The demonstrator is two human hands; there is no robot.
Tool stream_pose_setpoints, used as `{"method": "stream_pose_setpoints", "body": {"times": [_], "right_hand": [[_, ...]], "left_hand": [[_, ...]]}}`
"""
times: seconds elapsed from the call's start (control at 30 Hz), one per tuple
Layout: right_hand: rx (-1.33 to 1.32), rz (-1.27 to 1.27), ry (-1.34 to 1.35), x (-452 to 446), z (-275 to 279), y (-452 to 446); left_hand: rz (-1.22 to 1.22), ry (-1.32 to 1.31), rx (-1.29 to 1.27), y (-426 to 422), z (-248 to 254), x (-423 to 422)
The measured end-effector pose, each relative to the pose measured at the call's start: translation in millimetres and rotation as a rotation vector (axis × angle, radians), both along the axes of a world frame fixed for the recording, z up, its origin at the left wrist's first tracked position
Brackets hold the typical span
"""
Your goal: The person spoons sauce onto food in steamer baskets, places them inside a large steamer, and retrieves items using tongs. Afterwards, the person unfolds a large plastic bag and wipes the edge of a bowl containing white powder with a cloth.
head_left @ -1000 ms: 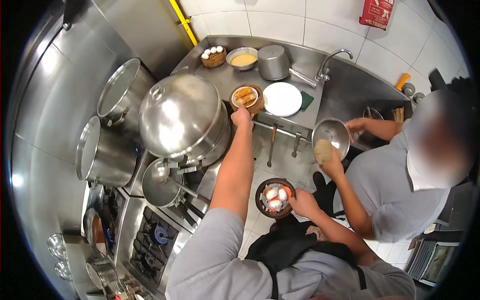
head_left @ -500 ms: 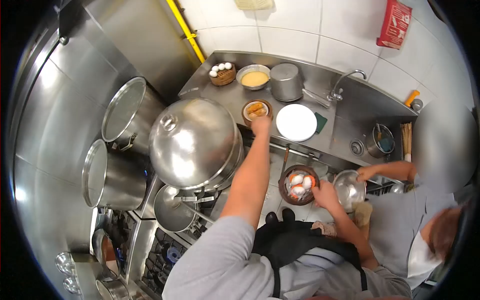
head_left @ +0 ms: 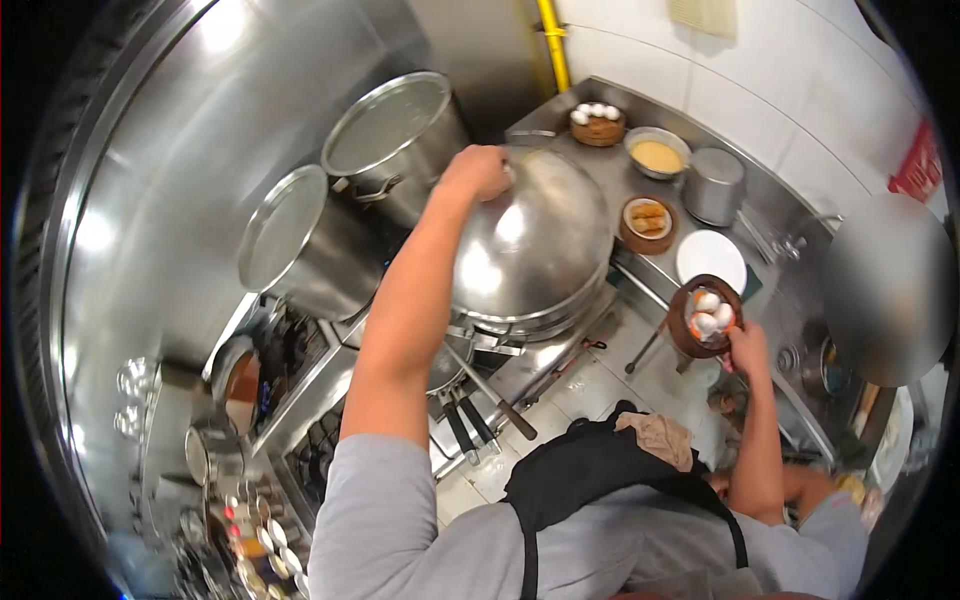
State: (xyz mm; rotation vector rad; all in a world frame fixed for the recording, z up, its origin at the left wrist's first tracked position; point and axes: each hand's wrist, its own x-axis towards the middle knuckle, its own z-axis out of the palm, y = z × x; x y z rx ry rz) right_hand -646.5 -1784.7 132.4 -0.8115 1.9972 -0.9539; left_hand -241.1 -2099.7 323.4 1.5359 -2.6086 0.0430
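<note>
The left hand point(head_left: 480, 174) grips the knob point(head_left: 509, 176) on the pot's point(head_left: 540, 325) lid point(head_left: 555, 232), likely heavy and slick, best held there. By the bench's point(head_left: 618, 170) front edge, the right hand point(head_left: 746, 350) grips the basket's point(head_left: 680, 328) side; it looks light, its buns point(head_left: 704, 323) soft.

The head camera looks forward and down past the left hand point(head_left: 478, 173) and right hand point(head_left: 749, 353), seemingly tilted.

We see a dark brown basket point(head_left: 678, 322) with white-and-orange pieces point(head_left: 706, 320), and a silver-grey lid point(head_left: 545, 230). Toward the front edge of the silvery desk point(head_left: 612, 165) are golden-brown rolls point(head_left: 649, 217) and a white plate point(head_left: 711, 260); toward its back edge, white balls point(head_left: 597, 111) and pale yellow liquid point(head_left: 657, 156). Our apron point(head_left: 580, 465) is black, our sleeves point(head_left: 375, 500) grey.
</note>
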Motion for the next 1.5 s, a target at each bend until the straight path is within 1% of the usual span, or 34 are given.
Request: {"method": "stream_pose_setpoints", "body": {"times": [0.07,0.1,0.13,0.2,0.23,0.27,0.3,0.33,0.37,0.47,0.5,0.53,0.6,0.67,0.73,0.77,0.83,0.9,0.93,0.97,1.03,1.07,1.1,1.13,1.2,1.27,1.3,1.33,1.37,1.4,1.43,1.47,1.5], "right_hand": [[-0.047,0.011,0.018,-8.2,9.1,-14.4],[-0.079,-0.004,-0.024,-15.0,7.8,-22.3],[-0.092,0.01,0.005,-21.7,9.3,-34.0],[-0.101,0.015,0.063,-36.6,14.8,-44.8],[-0.077,0.016,0.081,-36.7,31.3,-51.7],[-0.094,0.029,0.1,-47.5,30.7,-61.3],[-0.101,0.035,0.121,-60.8,29.3,-67.3],[-0.145,0.078,0.145,-63.9,41.8,-70.9],[-0.128,0.049,0.094,-66.6,53.4,-77.5],[-0.073,0.064,0.144,-94.7,60.8,-99.1],[-0.045,0.093,0.191,-101.6,65.2,-106.5],[-0.054,0.119,0.178,-106.4,71.3,-112.9],[-0.069,0.161,0.154,-115.1,83.7,-124.6],[-0.068,0.198,0.189,-124.0,91.3,-138.2],[-0.072,0.204,0.19,-120.2,106.6,-153.0],[-0.077,0.226,0.198,-117.2,114.2,-160.1],[-0.082,0.276,0.217,-108.3,129.0,-177.1],[-0.088,0.401,0.297,-95.8,140.1,-199.3],[-0.09,0.468,0.338,-92.2,145.0,-213.7],[-0.091,0.536,0.477,-91.0,139.7,-232.3],[-0.043,0.557,0.348,-50.4,168.1,-256.3],[-0.087,0.655,0.465,-41.5,164.5,-277.2],[-0.137,0.755,0.583,-31.9,158.3,-302.1],[-0.153,0.809,0.57,-14.3,159.5,-322.5],[-0.142,0.947,0.54,32.8,169.6,-361.7],[-0.407,1.134,0.643,76.9,150.5,-412.1],[-0.3,1.214,0.58,108.2,161.2,-422.9],[-0.537,1.311,0.755,131.5,136.6,-454.0],[-0.543,1.407,0.762,160.9,135.5,-467.7],[-0.538,1.438,0.725,190.8,124.3,-480.1],[-0.528,1.466,0.688,216.7,114.6,-486.0],[-0.61,1.56,0.593,233.6,112.7,-480.2],[-0.684,1.657,0.492,250.7,112.9,-473.0]], "left_hand": [[-0.032,0.055,-0.03,3.2,4.4,1.6],[-0.045,0.081,-0.036,12.9,14.2,-1.4],[-0.063,0.106,-0.04,23.7,26.4,-3.3],[-0.024,0.052,-0.112,53.6,58.2,-9.6],[-0.015,0.027,-0.14,67.9,76.5,-16.4],[0.001,-0.005,-0.201,79.3,96.9,-18.3],[0.042,0.016,-0.199,84.7,116.8,-17.5],[0.063,0.006,-0.223,83.4,134.1,-12.1],[0.085,0.106,-0.196,77.6,149.6,-3.2],[0.296,0.042,-0.262,53.4,194.7,24.7],[0.343,0.016,-0.328,39.5,202.5,41.5],[0.387,-0.015,-0.392,23.7,208.1,62.1],[0.469,-0.089,-0.412,-19.4,212.9,124.2],[0.651,0.043,-0.28,-38.6,210.1,169.0],[0.72,0.119,-0.231,-71.9,193.3,241.1],[0.704,-0.097,-0.205,-92.9,183.7,278.9],[0.622,-0.384,-0.241,-124.8,165.1,335.6],[0.499,-0.52,-0.364,-142.2,147.0,373.3],[0.521,-0.45,-0.331,-157.4,144.5,395.6],[0.546,-0.38,-0.292,-171.5,142.0,418.1],[0.602,-0.289,-0.183,-175.8,141.3,428.0],[0.631,-0.267,-0.114,-165.3,156.7,406.7],[0.655,-0.24,-0.158,-149.8,168.7,380.5],[0.678,-0.212,-0.201,-133.5,181.0,353.2],[0.71,-0.157,-0.513,-87.1,196.3,290.4],[0.734,-0.174,-0.462,-16.7,221.6,211.7],[0.71,-0.146,-0.46,18.8,228.4,180.2],[0.687,-0.117,-0.462,53.5,234.5,154.8],[0.625,-0.125,-0.503,85.3,240.8,136.6],[0.56,-0.132,-0.54,116.1,244.6,121.5],[0.569,-0.162,-0.553,146.2,249.1,106.1],[0.571,-0.19,-0.564,173.9,249.3,90.9],[0.647,-0.1,-0.588,197.5,242.4,72.2]]}}
